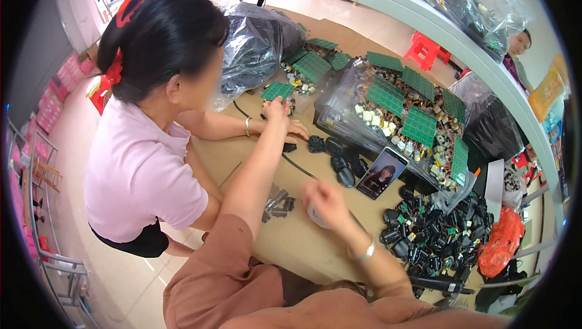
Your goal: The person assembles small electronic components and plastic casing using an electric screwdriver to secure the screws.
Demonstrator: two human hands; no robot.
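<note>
Green circuit board (pixel 277 91) is lying just beyond our left hand (pixel 277 111), whose fingers are stretching out toward it; whether they are touching it we cannot tell. Our right hand (pixel 325 203) is blurred, and its fingers are curling around a small pale object (pixel 314 217) near the middle of the cardboard-covered tabletop (pixel 303 244). Just left of this hand some grey metal pieces (pixel 277 203) are lying. Beyond it a phone (pixel 381 173) is lying with its screen lit, beside a few black plastic shells (pixel 339 159). Toward the right edge we are seeing a big heap of black parts (pixel 433 232), and toward the far edge a clear bag of green boards and coils (pixel 406 117). Another person in a pink shirt (pixel 136 171) is sitting at the left edge, one hand (pixel 297 129) resting on the tabletop.
</note>
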